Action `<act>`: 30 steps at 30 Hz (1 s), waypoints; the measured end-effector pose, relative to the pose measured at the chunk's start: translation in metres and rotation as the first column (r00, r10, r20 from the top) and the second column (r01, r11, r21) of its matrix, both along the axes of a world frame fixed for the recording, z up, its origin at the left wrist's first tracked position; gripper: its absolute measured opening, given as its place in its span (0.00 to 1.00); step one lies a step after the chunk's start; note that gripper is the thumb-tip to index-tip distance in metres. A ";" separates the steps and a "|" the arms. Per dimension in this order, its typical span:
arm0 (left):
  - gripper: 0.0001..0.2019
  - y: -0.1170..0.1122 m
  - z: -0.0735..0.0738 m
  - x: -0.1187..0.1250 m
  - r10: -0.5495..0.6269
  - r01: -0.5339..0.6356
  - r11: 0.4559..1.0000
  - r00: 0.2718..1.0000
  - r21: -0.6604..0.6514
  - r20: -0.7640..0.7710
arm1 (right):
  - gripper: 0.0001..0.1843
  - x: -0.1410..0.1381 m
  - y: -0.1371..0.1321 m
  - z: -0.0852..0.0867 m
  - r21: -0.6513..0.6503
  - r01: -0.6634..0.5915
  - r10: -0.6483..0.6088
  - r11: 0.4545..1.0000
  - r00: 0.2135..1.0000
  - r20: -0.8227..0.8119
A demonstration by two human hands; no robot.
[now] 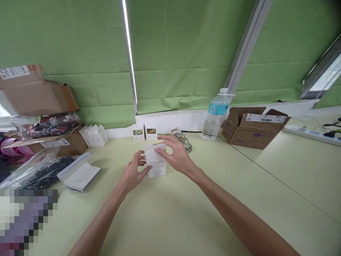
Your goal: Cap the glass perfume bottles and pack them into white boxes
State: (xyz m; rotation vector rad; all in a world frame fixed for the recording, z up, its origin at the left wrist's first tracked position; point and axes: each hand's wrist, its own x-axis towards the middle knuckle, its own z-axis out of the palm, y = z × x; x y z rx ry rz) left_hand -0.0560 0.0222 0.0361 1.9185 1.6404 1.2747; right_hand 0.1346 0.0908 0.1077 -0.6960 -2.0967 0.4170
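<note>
A small white carton (157, 166) with printed text on its near face stands on the pale green table (170, 217), its top flap up. My left hand (134, 172) grips the carton's left side with thumb and fingers. My right hand (174, 154) holds the carton's top right, fingers on the flap. Two small white boxes with pictures (144, 132) stand by the wall behind it. A shiny glass item (183, 139) lies just behind my right hand.
A water bottle (215, 115) and an open brown carton (253, 127) stand at the back right. At the left are flat white cartons (80, 174), a white box of inserts (93, 135), plastic bags (34, 169) and brown boxes (39, 117). A power strip (311, 133) lies far right.
</note>
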 end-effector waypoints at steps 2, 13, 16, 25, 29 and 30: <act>0.27 0.000 0.000 0.000 0.004 -0.004 1.000 1.000 0.005 -0.004 | 0.10 0.003 0.005 -0.005 -0.010 0.000 0.001 1.000 0.993 0.114; 0.24 0.002 -0.009 -0.003 0.016 -0.003 0.996 0.989 0.089 -0.144 | 0.12 0.010 0.000 -0.014 0.211 -0.134 0.035 0.968 0.908 0.417; 0.20 0.003 -0.011 -0.003 0.002 0.018 0.992 0.987 0.122 -0.163 | 0.12 0.014 -0.009 -0.008 0.239 -0.158 0.029 0.958 0.883 0.468; 0.13 -0.002 0.002 0.001 -0.008 0.012 0.994 0.999 0.110 -0.039 | 0.28 0.015 -0.036 -0.023 0.382 -0.031 -0.205 0.924 0.802 0.561; 0.13 0.000 0.008 0.010 0.050 -0.048 0.999 0.993 -0.019 0.112 | 0.35 0.014 -0.045 -0.024 0.343 0.013 -0.228 0.939 0.772 0.593; 0.14 0.000 0.009 0.012 0.054 -0.046 0.997 0.989 -0.058 0.138 | 0.35 0.015 -0.045 -0.021 0.315 0.001 -0.200 0.949 0.774 0.601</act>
